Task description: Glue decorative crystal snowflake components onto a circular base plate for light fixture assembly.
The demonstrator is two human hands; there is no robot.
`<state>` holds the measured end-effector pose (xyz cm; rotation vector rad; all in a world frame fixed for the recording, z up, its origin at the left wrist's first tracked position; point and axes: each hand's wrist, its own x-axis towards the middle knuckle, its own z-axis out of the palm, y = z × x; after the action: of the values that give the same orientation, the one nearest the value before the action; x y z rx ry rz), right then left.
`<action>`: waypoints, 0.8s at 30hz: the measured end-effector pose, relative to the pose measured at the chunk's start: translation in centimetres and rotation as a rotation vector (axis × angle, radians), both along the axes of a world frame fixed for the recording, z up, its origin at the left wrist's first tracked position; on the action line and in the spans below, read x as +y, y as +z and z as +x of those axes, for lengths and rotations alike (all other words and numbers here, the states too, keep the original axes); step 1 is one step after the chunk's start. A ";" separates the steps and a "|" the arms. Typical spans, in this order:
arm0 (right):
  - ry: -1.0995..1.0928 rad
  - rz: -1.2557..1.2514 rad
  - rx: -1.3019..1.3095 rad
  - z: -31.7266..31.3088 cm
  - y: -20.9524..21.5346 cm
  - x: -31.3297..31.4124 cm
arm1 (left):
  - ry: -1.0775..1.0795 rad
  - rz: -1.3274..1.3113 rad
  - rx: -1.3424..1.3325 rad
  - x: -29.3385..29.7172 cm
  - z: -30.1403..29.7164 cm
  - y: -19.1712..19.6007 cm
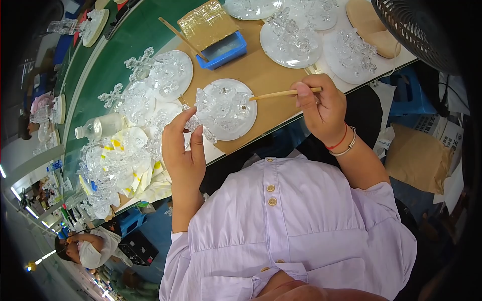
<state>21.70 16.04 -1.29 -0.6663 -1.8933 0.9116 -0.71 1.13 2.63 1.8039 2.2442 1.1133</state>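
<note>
My right hand (324,108) grips a thin wooden stick (286,94) between thumb and fingers. The stick's tip reaches the right rim of a round white disc (241,123) that bears clear, flower-like plastic pieces (221,108). At the disc's left side, my left hand (185,153) has its thumb and forefinger around a clear plastic ornament (193,123). Its fingertips partly cover that ornament, and whether it is joined to the disc cannot be made out. The disc lies on a brown cardboard sheet (261,65).
Behind the disc stands a blue tray (223,52) with a gold-coloured lid-like block (207,22) and another stick (183,39). Similar decorated discs (291,45) lie at the back right and left. A clear bottle (100,126) lies by heaped clear pieces. A fan (414,32) stands far right.
</note>
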 end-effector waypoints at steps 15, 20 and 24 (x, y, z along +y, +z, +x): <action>0.005 0.183 -0.082 -1.3 0.3 0.8 | -0.016 0.003 -0.015 0.1 -0.1 0.0; 0.052 0.180 -0.088 -0.3 0.5 -0.1 | -0.028 0.015 -0.024 0.1 -0.3 -0.1; 0.053 0.189 -0.087 -0.3 0.5 0.1 | -0.033 0.014 -0.019 0.2 -0.2 -0.1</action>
<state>21.45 16.11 -0.83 -0.5515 -2.0535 0.7352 -0.95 1.35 2.54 1.8208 2.1940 1.1388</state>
